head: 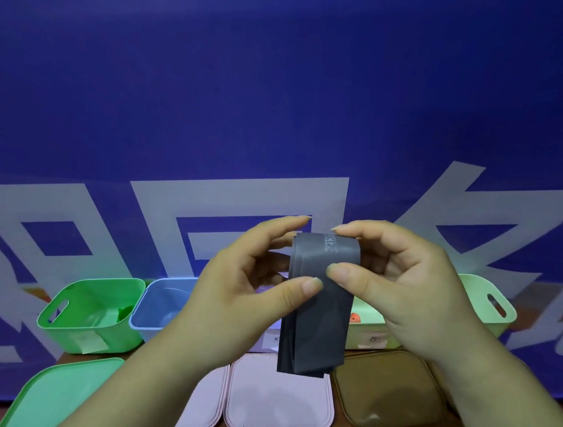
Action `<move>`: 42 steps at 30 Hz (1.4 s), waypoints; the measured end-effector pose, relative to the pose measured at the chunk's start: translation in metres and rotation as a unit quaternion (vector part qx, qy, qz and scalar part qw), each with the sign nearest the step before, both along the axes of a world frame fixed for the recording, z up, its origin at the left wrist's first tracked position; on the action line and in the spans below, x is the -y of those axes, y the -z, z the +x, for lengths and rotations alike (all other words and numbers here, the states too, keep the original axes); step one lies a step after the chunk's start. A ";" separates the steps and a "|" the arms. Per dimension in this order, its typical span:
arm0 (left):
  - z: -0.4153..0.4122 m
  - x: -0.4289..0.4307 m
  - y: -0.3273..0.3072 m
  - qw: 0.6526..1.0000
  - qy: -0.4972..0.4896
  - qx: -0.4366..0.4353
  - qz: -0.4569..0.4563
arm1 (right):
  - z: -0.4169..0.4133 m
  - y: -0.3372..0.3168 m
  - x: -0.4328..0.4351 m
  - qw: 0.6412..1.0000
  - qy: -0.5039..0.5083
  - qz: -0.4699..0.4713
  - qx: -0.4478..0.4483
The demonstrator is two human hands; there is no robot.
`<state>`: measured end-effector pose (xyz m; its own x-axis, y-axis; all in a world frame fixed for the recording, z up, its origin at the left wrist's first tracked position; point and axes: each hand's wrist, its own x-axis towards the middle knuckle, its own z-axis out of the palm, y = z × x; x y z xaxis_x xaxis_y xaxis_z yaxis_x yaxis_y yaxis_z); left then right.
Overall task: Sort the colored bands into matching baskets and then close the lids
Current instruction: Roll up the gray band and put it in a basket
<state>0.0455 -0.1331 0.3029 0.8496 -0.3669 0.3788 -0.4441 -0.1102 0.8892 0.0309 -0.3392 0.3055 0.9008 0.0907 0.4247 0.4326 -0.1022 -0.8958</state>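
A dark grey band (314, 319), folded over, hangs in front of me above the table. My left hand (248, 289) pinches its left edge between thumb and fingers. My right hand (397, 286) pinches the folded top, thumb on the front and fingertips at the upper edge. Behind stand a green basket (68, 309) with something green inside, a blue basket (158, 304), and a pale green basket (491, 302) at the right with a small orange item inside. A further pale basket (269, 341) sits mostly hidden behind my hands.
Lids lie flat on the brown table in front of the baskets: a green lid (56, 394) at left, two pink lids (279, 399), and a brown lid (390, 392) at right. A blue banner with white characters (283, 110) fills the background.
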 end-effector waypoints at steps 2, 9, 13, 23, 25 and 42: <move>0.000 -0.001 0.001 1.000 -0.002 0.021 0.003 | 0.001 0.000 0.000 1.000 0.005 0.002 -0.004; 0.004 -0.001 0.002 0.997 -0.019 0.068 0.028 | 0.003 0.001 0.001 1.000 0.005 0.012 -0.012; 0.005 -0.001 0.003 0.997 -0.027 0.069 0.027 | 0.005 0.001 0.002 1.000 0.000 0.004 -0.030; 0.005 0.002 0.004 0.999 -0.032 0.021 -0.008 | 0.004 0.004 0.006 0.998 0.003 -0.060 -0.027; 0.004 0.004 0.003 0.999 -0.033 0.012 -0.030 | 0.004 0.004 0.005 0.998 -0.006 -0.059 -0.025; 0.002 0.007 0.000 0.999 -0.030 -0.007 -0.019 | 0.000 0.009 0.002 1.000 0.007 -0.020 -0.011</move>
<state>0.0471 -0.1401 0.3024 0.8748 -0.3011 0.3795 -0.4251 -0.1014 0.8994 0.0313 -0.3409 0.2965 0.9110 0.0949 0.4013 0.4115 -0.1433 -0.9001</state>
